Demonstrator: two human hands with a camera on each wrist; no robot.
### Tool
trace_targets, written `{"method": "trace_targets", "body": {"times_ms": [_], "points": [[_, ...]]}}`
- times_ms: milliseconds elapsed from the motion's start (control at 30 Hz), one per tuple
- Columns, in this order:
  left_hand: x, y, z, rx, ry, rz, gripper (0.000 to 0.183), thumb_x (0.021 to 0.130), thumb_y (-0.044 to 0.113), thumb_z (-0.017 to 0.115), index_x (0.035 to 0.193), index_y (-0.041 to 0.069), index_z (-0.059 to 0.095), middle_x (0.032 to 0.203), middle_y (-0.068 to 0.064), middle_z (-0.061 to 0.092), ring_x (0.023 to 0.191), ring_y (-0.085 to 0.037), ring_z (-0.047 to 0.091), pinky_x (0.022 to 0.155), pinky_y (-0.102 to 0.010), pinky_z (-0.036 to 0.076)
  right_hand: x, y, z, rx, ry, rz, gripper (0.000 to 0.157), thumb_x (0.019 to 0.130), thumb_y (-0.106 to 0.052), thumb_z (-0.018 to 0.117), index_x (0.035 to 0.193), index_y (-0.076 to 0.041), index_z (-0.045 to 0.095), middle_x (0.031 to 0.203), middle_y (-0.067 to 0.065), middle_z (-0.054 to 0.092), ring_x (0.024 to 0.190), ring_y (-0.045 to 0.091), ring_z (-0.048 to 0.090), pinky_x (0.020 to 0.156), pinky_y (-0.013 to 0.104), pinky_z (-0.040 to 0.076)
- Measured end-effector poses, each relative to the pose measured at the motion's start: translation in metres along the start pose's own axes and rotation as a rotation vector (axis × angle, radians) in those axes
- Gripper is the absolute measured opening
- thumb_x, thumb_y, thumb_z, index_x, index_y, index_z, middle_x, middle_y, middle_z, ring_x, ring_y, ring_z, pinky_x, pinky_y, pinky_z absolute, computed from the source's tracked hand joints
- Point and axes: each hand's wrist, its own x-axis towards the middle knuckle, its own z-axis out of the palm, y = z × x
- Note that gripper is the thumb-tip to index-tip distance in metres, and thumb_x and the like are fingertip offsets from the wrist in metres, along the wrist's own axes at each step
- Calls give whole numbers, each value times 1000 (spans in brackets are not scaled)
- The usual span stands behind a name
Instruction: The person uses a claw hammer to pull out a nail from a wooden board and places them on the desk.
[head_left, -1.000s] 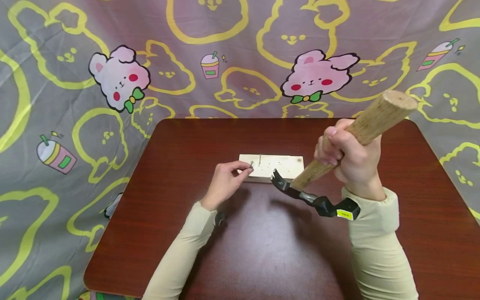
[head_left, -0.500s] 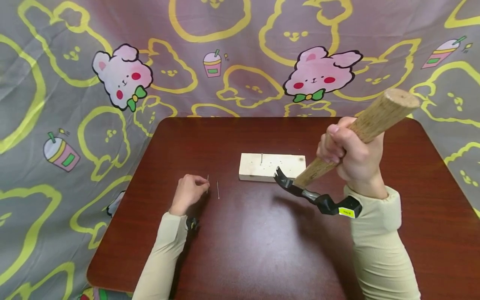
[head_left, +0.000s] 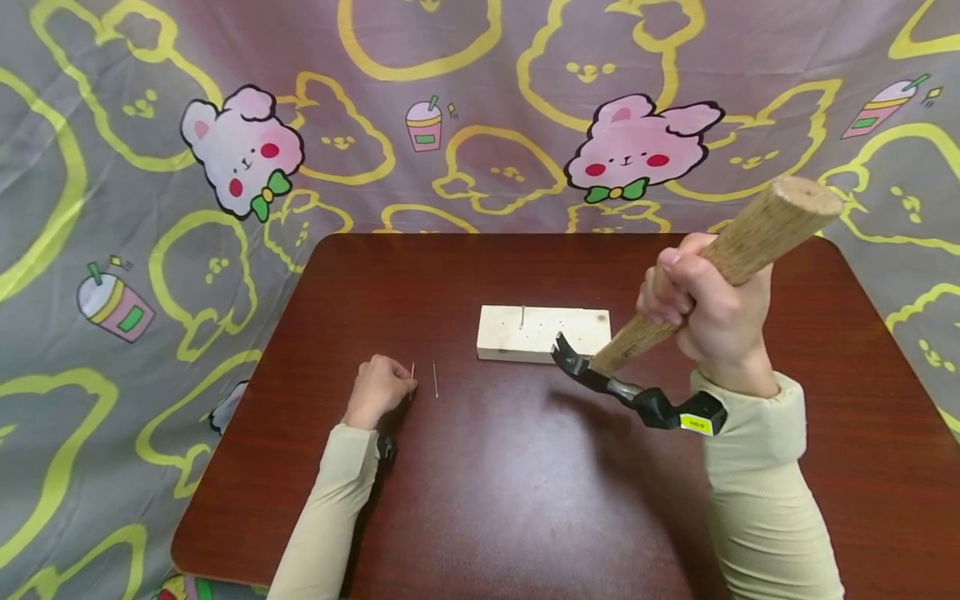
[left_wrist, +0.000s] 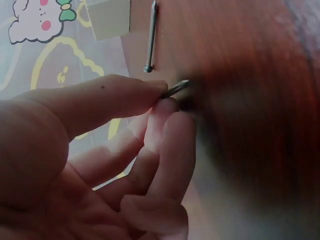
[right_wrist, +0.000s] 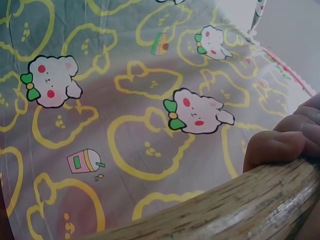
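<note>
My right hand grips the wooden handle of a claw hammer, raised over the table with its head hanging low. In the right wrist view, curled fingers wrap the handle. Over the table's left part, my left hand pinches a nail between thumb and fingertips. Just right of that hand, a second nail lies on the table. A pale wooden block lies beyond, partly behind the hammer's claw. Near its left end another nail stands upright, and small dark marks dot its top.
A dark red-brown table with rounded corners bears everything. Behind and on both sides hangs a patterned cloth close to the table's edges. The hammer throws a shadow right of the middle.
My left hand has moved from the block's left end leftward and nearer, down to the table beside the loose nail. My right hand holds the hammer in nearly the same place.
</note>
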Motion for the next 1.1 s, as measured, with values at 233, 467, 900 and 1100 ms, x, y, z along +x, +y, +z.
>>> {"method": "trace_targets", "body": {"times_ms": [233, 467, 900, 1100], "points": [[1, 2, -1, -9, 6, -17, 19, 78, 20, 74, 89, 4, 76, 99, -17, 73, 99, -37, 66, 87, -48, 52, 0, 0, -3, 20, 5, 8, 28, 82, 16, 37, 57, 5, 40, 42, 6, 28, 34, 17, 25, 33, 31, 21], [1, 3, 0, -36, -3, -51, 19, 79, 21, 75, 87, 3, 74, 99, -17, 72, 100, -36, 65, 89, -48, 51, 1, 0, -5, 10, 16, 11, 27, 82, 16, 38, 58, 5, 41, 42, 5, 28, 34, 17, 25, 33, 31, 21], [2, 7, -5, -22, -9, -51, 23, 81, 25, 74, 88, 3, 75, 101, -18, 71, 101, -36, 64, 89, -48, 51, 3, 0, -8, 16, 14, 11, 26, 82, 16, 37, 59, 5, 42, 42, 5, 28, 34, 17, 25, 33, 31, 21], [2, 25, -7, -48, 27, 47, 37, 82, 29, 73, 104, -1, 70, 98, -16, 72, 92, -31, 66, 84, -44, 52, 3, 2, -10, 11, 46, 21, 27, 82, 17, 39, 59, 4, 40, 42, 6, 27, 34, 17, 22, 32, 31, 18]]}}
